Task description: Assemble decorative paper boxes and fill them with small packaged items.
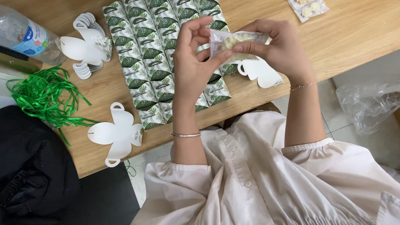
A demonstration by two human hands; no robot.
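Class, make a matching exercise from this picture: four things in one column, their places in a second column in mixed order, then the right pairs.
Things:
1. small clear packet
2. green ribbon
3. plastic bottle
4. flat white cut-out

Places:
A. lying at the table's far left corner
B. held between both hands
C. near the table's front edge, left of the green-patterned boxes
D. heaped on the table beside the black bag

Pairs: 1-B, 2-D, 3-A, 4-C
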